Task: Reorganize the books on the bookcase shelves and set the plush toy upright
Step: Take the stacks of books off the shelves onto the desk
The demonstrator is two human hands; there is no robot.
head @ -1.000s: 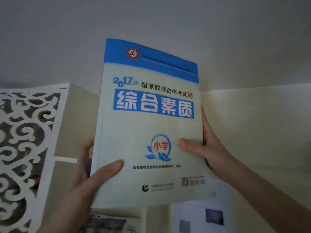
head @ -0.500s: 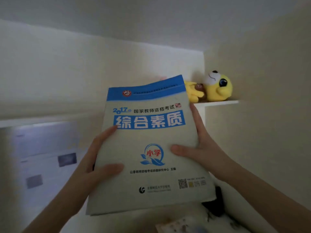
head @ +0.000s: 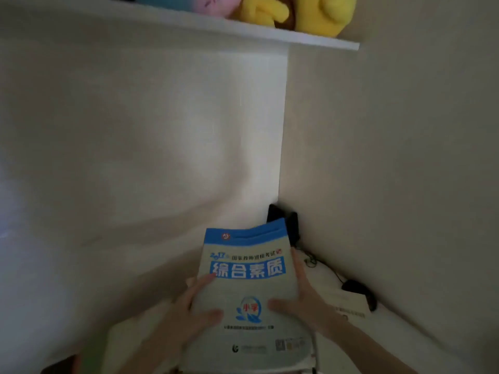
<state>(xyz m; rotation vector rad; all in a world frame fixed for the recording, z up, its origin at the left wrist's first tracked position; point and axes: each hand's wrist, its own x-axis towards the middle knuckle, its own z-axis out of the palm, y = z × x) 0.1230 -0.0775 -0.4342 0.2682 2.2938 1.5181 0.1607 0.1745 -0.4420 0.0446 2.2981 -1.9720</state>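
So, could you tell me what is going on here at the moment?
A person grips a pale book with a blue top band, left hand on its left edge, right hand on its right, thumbs on the cover. The book is low in the corner of a shelf bay. On the shelf board overhead is a yellow plush toy, only partly in view.

Dim, grainy and motion-blurred, with a soft pale glow on the back panel [head: 229, 130] toward twelve o'clock, shadow thickening toward seven and four o'clock, and the book [head: 251, 292] cover's small print smeared.
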